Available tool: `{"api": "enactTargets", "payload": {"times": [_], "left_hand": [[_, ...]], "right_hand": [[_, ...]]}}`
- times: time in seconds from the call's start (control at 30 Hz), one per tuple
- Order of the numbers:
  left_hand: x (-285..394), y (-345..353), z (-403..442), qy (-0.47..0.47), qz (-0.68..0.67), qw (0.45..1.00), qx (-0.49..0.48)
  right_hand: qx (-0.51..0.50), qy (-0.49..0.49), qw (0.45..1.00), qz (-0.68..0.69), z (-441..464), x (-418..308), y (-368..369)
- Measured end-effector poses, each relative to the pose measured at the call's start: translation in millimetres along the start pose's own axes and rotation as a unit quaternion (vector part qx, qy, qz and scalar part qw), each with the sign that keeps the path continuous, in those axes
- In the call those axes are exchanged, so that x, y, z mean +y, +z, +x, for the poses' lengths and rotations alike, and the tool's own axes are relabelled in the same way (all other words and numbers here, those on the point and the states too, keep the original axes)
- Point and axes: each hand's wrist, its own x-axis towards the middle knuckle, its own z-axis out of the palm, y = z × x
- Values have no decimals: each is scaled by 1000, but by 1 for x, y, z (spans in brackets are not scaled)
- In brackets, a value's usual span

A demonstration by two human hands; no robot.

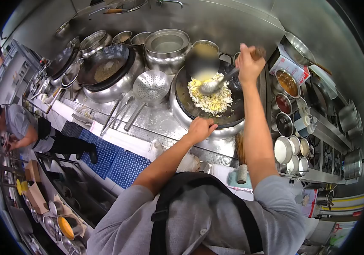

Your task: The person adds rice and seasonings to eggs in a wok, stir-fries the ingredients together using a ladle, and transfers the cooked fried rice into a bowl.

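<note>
My right hand (250, 63) is closed around the wooden-ended handle of a ladle (211, 87). The ladle's metal bowl rests in a crumbly heap of white and yellow food (213, 102), which looks like rice with egg. This food lies in a dark wok (235, 114) on a round metal stove ring. At the near edge of the wok, my left hand (202, 129) is closed on the rim; part of its grip is hidden. A blurred dark round patch covers the wok's far side.
A perforated skimmer (151, 87) lies left of the wok, near a second wok (103, 70). Metal pots (167, 44) line the back. Sauce containers (287, 83) stand at right. A bamboo brush (241, 157) is at the front edge. Another person (33, 129) works at far left.
</note>
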Motion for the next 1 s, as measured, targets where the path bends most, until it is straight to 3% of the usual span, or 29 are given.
{"api": "enactTargets", "payload": {"times": [0.07,0.13,0.23,0.33,0.37,0.43,0.53,0.63,0.73,0.83,0.9,1.0], "left_hand": [[1,-2,-1,1,4,1000,1],[0,-5,5,9,-4,1000,-3],[-6,-5,2,2,-32,999,-18],[-6,-5,0,-21,-48,998,-33],[-7,-6,-1,-36,-55,997,-46],[-7,-8,7,-46,-52,996,-53],[-6,-2,3,-27,-40,998,-43],[38,-18,-20,32,9,997,68],[101,-68,-95,64,-9,996,58],[113,-86,-79,116,14,988,100],[88,-63,-37,41,-16,996,71],[51,-16,-41,12,-6,998,66]], "right_hand": [[8,8,999,-36,-12,46,-15],[17,48,996,-72,2,39,-24],[64,-3,994,-88,31,-7,-41],[101,-99,989,-29,30,36,-95],[125,-49,991,-28,17,41,-88],[74,23,997,19,16,34,-85],[37,78,996,11,-14,-39,-45],[94,76,991,-48,-9,-43,-46],[122,43,991,-15,9,-58,-50],[35,46,998,37,-21,-117,-29],[18,65,998,-20,-43,-117,-17],[33,65,997,-24,-25,-62,-20]]}}
